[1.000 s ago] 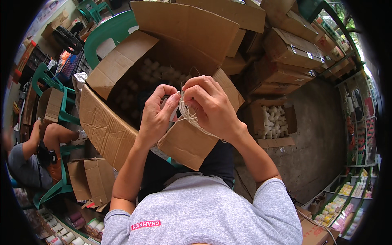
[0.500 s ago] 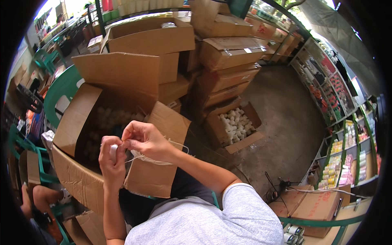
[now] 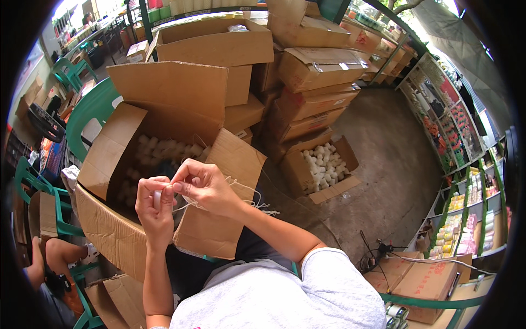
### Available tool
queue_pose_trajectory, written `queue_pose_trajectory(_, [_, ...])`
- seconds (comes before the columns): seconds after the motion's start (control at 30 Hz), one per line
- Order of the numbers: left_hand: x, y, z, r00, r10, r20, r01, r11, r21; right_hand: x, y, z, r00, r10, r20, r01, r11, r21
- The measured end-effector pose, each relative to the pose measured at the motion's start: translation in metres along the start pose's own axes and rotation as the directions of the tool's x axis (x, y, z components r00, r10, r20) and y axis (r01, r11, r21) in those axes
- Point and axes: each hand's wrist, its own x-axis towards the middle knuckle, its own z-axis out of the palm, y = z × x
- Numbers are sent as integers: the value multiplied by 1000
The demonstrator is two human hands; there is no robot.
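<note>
Stacked boxes [image 3: 315, 105] stand right of the nearest carton [image 3: 107, 233].

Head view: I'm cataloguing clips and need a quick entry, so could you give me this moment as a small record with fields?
Left hand: holds a small white piece
Right hand: thumb and finger pinched together at the left fingertips; what lies between is too small to tell
String: white, loose, trailing beyond the right wrist
Large box: open, with white pieces inside
Small box: open on the floor, also holding white pieces
Chair: green, behind the large box
</note>
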Motion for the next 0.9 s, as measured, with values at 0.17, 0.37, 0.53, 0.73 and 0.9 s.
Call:
queue_pose_trajectory(0.17, [3,2,-1,992,129,9,-129,986,104,1,-1,4,1000,-8,-2,8,995,-99])
queue_pose_trajectory(0.37, [-1,3,-3,982,184,-45,-174,970,172,2,4,7,1000,30,-8,-30,992,-125])
queue_pose_trajectory(0.53, [-4,2,-4,980,148,-133,-108,956,274,3,0,18,996,-61,-68,31,927,-374])
queue_pose_trajectory(0.73, [-4,1,-8,987,-35,-154,34,999,-10,13,2,21,998,-64,-2,60,945,-322])
queue_pose_trajectory(0.9, [-2,-7,-15,982,-172,-77,141,944,-299,23,5,20,983,-130,131,182,797,-575])
